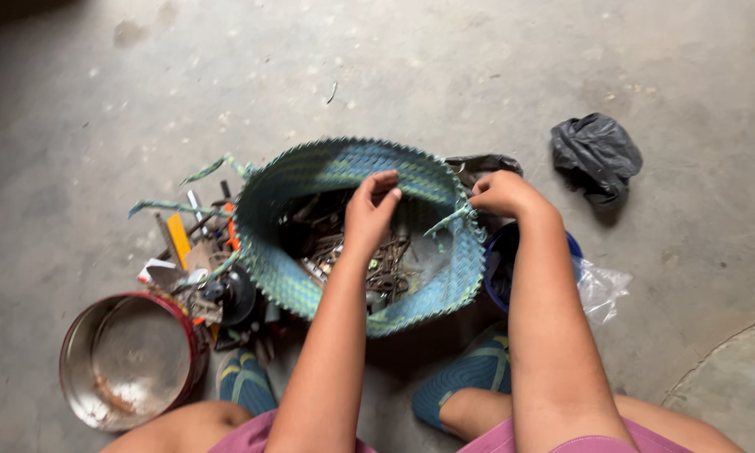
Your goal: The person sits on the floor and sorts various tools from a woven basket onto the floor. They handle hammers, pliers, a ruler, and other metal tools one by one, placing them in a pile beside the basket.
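Two bare hands work at a woven blue-green plastic basket [310,289] that sits on the grey concrete floor [478,67] between the person's knees. The left hand [367,214] hangs inside the basket mouth, fingers drawn together above a tangle of dark rusty metal odds and ends [386,268]; whether its grip holds a small piece cannot be told, since the fingertips hide whatever lies between them. The right hand [501,193] is at the basket's far right rim, its grip clenched on the frayed green handle strap [448,220] there.

Much of the basket's contents is dark and hard to make out. Beside the basket on the left lies a heap of mixed tools and scraps [197,260], too jumbled to name singly, and next to it a round metal tin with a red wall [126,361]. A dark blue round container [499,268] is mostly hidden behind the right forearm, with clear crumpled plastic [602,287] just beside it. A crumpled black plastic bag [595,155] lies well apart at the right. Both feet in blue-green shoes [243,379] show partly below.
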